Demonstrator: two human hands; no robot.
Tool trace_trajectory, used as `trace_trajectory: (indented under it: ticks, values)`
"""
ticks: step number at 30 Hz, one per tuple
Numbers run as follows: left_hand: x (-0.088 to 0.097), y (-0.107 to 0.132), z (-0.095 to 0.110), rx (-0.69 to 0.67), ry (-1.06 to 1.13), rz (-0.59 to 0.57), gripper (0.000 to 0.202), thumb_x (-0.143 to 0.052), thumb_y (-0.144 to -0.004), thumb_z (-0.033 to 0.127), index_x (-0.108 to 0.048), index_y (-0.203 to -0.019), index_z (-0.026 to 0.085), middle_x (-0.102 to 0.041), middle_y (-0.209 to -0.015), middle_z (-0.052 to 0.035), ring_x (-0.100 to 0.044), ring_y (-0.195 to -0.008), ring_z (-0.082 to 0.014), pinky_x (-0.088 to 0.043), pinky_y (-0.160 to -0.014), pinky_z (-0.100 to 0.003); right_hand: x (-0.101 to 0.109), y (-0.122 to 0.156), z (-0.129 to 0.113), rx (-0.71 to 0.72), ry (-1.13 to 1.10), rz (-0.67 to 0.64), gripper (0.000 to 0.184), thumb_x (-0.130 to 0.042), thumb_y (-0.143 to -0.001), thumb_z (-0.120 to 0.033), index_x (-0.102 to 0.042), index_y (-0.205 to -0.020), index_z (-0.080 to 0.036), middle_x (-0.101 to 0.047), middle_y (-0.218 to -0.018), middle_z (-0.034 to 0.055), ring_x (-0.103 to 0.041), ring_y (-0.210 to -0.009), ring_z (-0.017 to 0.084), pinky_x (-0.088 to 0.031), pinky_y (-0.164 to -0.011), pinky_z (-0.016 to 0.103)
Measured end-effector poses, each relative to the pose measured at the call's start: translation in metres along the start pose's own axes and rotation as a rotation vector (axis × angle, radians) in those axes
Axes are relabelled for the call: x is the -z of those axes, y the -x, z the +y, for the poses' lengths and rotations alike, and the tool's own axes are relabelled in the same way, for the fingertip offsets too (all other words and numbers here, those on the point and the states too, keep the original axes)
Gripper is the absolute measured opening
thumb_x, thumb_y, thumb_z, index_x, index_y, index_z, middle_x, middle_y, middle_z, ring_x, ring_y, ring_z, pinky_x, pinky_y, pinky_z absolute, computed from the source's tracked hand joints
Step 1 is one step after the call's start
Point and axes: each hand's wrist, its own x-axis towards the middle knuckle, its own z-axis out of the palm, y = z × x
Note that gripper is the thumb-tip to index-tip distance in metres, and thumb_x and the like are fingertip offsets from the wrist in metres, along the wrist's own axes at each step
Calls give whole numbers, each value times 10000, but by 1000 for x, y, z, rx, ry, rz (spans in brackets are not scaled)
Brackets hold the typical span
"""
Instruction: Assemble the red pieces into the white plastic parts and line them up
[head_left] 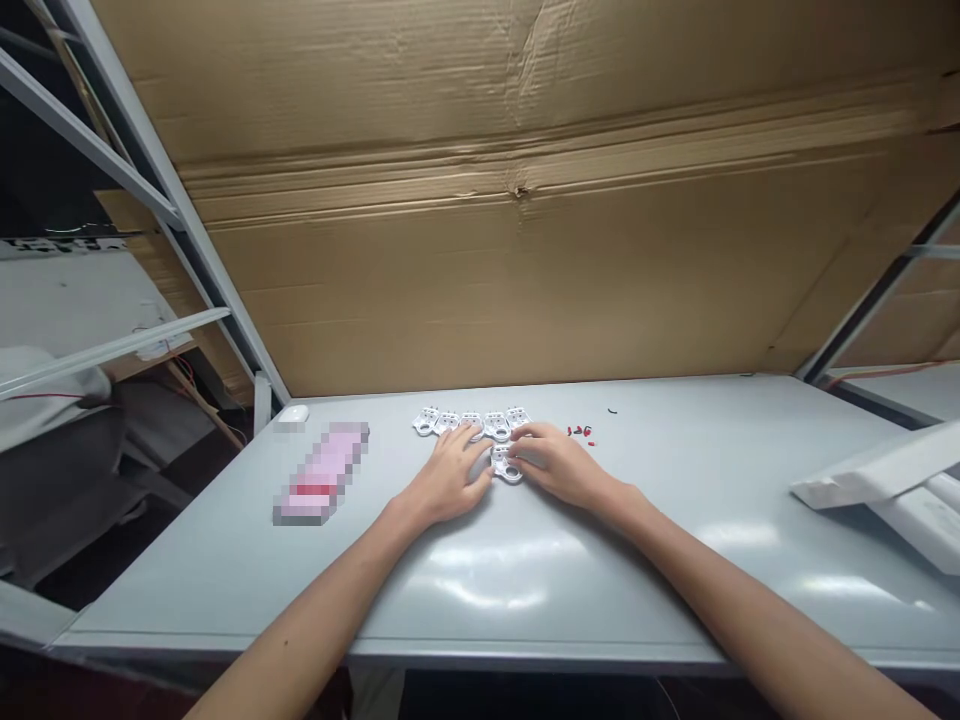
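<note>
A small white plastic part with a round ring at its lower end (508,466) lies on the grey table between my hands. My left hand (448,475) has its thumb and forefinger at the part's left edge, its other fingers spread toward the row behind. From the other side, the bent fingertips of my right hand (559,465) grip the part's right edge. Just beyond my fingers, several similar white parts (426,421) stand side by side in a row, some partly covered by my fingers. Small red and black pieces (579,431) are scattered right of my right hand.
A blurred pink object (326,475) lies on the table (637,610) at left, near a small white item (294,413). White foam-like pieces (885,480) jut in at right. A thin black bit (613,411) lies farther back. Cardboard (495,300) walls the rear.
</note>
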Motion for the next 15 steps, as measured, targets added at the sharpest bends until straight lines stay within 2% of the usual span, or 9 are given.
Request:
trace_trajectory:
  ticks: [3, 7, 11, 15]
  values:
    - [-2, 0, 2, -42, 37, 13, 441, -526, -940, 387, -535, -1330, 182, -490, -1440, -134, -331, -1415, -322, -289, -1170, -525, -2, -1, -3, -22, -33, -14, 242, -495, -944, -233, -736, -938, -212, -692, -1010, 89, -643, -927, 223, -526, -820, 351]
    - [-5, -2, 3, -53, 84, 39, 465, -567, -910, 472, -524, -1290, 209, -542, -1371, -117, -410, -1363, -299, -342, -1150, -475, -3, -2, -7, -31, -15, -8, 229, -500, -938, -195, -729, -927, -199, -694, -1006, 94, -646, -910, 219, -520, -811, 341]
    - [-6, -3, 3, -24, 74, 58, 454, -590, -903, 506, -560, -1214, 177, -531, -1368, -154, -389, -1374, -320, -341, -1144, -485, -8, -3, -8, 27, 65, -19, 265, -456, -946, -143, -716, -909, -184, -696, -991, 99, -641, -904, 217, -508, -802, 336]
    - [-7, -3, 0, -20, 80, 37, 466, -599, -902, 528, -565, -1212, 182, -508, -1398, -158, -365, -1392, -328, -346, -1133, -512, -13, -3, -7, 51, 45, -16, 313, -392, -961, -131, -688, -873, -179, -705, -969, 100, -643, -887, 218, -506, -800, 355]
